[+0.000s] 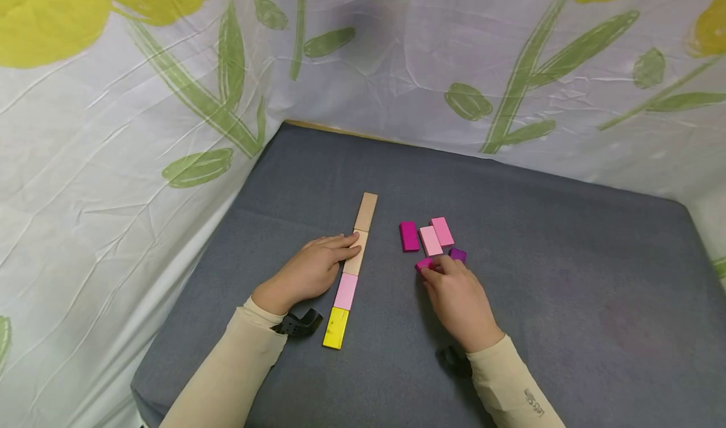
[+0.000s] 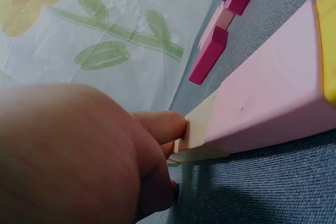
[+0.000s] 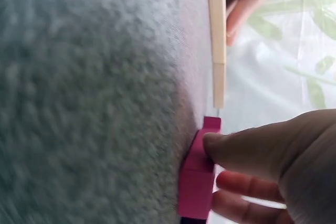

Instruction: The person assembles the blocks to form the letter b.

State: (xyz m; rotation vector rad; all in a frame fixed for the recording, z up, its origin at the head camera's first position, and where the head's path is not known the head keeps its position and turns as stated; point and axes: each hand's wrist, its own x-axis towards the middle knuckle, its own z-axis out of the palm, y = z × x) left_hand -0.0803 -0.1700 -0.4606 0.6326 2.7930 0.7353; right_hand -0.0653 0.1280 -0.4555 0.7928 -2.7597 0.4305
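Note:
A straight row of flat blocks runs away from me: a yellow block [image 1: 336,328] nearest, then a light pink block [image 1: 346,291], and two beige blocks, the farthest beige block [image 1: 366,208] at the end. My left hand [image 1: 309,270] rests its extended fingertips on the nearer beige block [image 1: 353,262]. To the right, my right hand [image 1: 462,299] holds a magenta block [image 3: 197,182] between thumb and fingers, low at the table. Just beyond the right hand lies a purple block [image 1: 457,254], partly hidden by it.
Past the right hand lie another magenta block [image 1: 408,236], a pale pink block [image 1: 430,241] and a pink block [image 1: 442,231], the two pinks touching. A dark grey cloth covers the table [image 1: 578,302]. A flower-printed curtain [image 1: 397,87] hangs along its back and left edges.

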